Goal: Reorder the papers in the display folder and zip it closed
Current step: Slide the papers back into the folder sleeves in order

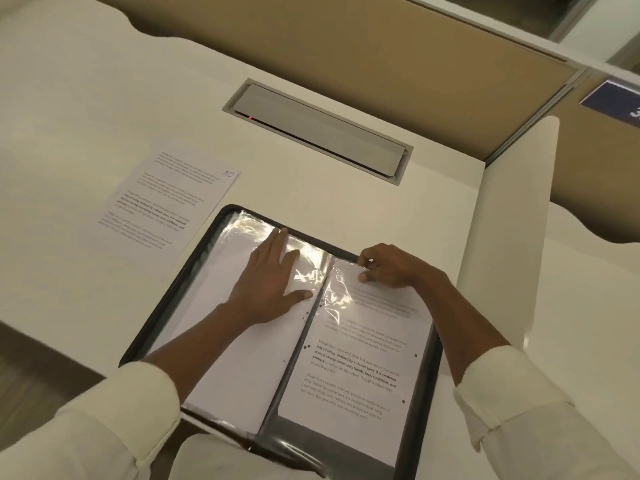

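A black display folder (166, 299) lies open on the white desk in front of me. Its left side is a stack of clear sleeves holding white sheets. My left hand (273, 278) rests flat on that stack with fingers spread. On the right side lies a printed sheet (360, 362) in a clear sleeve. My right hand (384, 268) pinches the top edge of that printed sheet at the sleeve's opening. A loose printed sheet marked 10 (166, 202) lies on the desk, left of the folder.
A grey cable hatch (322, 133) is set into the desk behind the folder. A white divider panel (512, 220) stands at the right. A tan partition wall (363, 46) runs along the back. The desk's front edge is near my body.
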### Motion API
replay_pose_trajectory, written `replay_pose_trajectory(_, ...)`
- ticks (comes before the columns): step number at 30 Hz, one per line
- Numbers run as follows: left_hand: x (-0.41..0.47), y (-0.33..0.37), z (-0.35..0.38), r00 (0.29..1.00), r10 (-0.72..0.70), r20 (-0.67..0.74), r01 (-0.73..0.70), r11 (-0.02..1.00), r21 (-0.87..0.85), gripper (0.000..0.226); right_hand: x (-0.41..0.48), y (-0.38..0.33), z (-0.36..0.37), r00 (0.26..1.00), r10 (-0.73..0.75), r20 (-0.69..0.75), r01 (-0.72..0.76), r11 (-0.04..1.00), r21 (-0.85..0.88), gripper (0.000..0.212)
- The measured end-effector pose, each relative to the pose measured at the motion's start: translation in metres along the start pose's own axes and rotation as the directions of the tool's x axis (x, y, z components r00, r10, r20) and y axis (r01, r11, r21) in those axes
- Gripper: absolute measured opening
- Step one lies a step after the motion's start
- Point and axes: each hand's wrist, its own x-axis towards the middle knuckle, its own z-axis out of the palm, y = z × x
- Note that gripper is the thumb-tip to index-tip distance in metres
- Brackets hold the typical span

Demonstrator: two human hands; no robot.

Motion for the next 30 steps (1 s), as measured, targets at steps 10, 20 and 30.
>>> replay_pose_trajectory(10,-0.056,-0.002,0.022,0.999,-0.031,-0.018,0.032,0.999,0.021,0.102,0.002,0.0,0.009,0.994,0.096,0.058,-0.099,0.994,0.043,0.023)
replay_pose_trajectory(20,-0.056,-0.007,0.025,1.0,-0.003,-0.02,0.004,0.999,0.039,0.1,-0.009,-0.004,0.005,0.976,0.176,0.127,-0.191,0.975,0.117,0.032)
replay_pose_trajectory(30,-0.055,-0.012,0.033,0.999,0.021,-0.025,-0.02,0.999,0.051,0.096,-0.025,0.0,0.007,0.966,0.204,0.158,-0.222,0.969,0.11,0.031)
